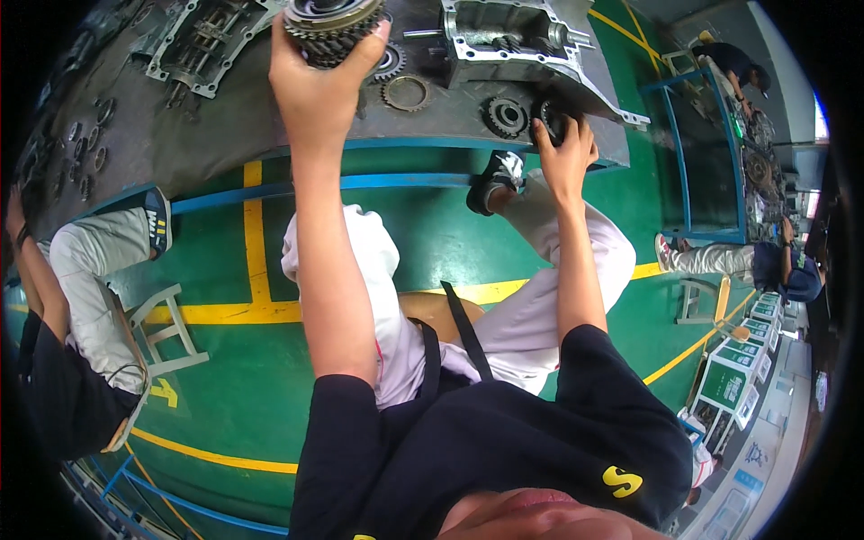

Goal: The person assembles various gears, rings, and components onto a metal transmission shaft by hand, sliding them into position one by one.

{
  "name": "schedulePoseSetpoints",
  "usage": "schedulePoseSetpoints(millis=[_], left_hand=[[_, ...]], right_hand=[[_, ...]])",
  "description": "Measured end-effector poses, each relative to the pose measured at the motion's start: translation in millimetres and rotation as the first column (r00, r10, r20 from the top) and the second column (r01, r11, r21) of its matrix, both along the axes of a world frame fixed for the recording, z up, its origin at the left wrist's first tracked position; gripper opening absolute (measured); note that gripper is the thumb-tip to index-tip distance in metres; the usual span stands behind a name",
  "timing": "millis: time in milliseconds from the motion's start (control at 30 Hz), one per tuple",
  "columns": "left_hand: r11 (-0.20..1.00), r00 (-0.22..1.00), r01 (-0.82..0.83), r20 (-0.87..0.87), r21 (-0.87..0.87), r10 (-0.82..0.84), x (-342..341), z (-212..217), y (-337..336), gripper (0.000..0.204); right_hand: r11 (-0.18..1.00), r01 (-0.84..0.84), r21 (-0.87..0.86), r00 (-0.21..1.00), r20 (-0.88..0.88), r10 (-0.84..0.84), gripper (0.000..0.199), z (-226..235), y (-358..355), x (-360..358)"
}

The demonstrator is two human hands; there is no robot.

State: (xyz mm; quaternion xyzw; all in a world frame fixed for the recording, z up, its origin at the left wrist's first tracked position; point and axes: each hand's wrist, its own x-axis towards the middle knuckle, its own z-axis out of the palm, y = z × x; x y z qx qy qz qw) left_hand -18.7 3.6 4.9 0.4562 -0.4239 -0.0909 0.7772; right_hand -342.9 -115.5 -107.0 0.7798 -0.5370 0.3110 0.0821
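Note:
My left hand is wrapped round a stack of metal gears, raised at the top edge of the view, where its upper end is cut off. At the table's near edge, my right hand has thumb and fingers on either side of a dark gear. Just left of that lies another dark gear. A brass-coloured toothed ring and a smaller gear rest beside the gear stack. Behind my right hand sits an open gearbox housing with a shaft poking out.
A second open housing and several small rings lie farther left on the dark worktable. A blue rail runs below the table edge. Another person sits at left; others work around a blue-framed bench at right.

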Motion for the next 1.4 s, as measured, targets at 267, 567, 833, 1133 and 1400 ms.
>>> schedulePoseSetpoints(millis=[267, 567, 833, 1133, 1400], left_hand=[[1.000, 1.000, -0.007, 0.003, 0.028, 0.007, -10, 4, -4, 0.053], [0.995, 0.998, -0.043, 0.038, 0.095, 0.039, -9, 3, 0, 0.073], [0.987, 0.989, -0.134, 0.070, 0.088, 0.128, -12, 1, -3, 0.068], [0.987, 0.990, -0.142, 0.010, 0.075, 0.142, -14, 4, -5, 0.078], [0.992, 0.995, -0.089, -0.025, 0.087, 0.092, -9, -4, -4, 0.073]], right_hand=[[0.926, -0.363, 0.101, 0.873, -0.311, 0.376, 0.074, 64, 32, 63], [0.386, -0.837, 0.387, 0.534, 0.431, 0.727, 0.053, 166, 55, 114], [0.372, -0.917, 0.143, 0.398, 0.385, 0.833, 0.083, 209, 45, 204], [0.386, -0.923, 0.005, 0.361, 0.367, 0.857, 0.060, 199, 31, 225], [0.397, -0.909, -0.130, 0.342, 0.315, 0.885, 0.056, 219, 36, 231]])
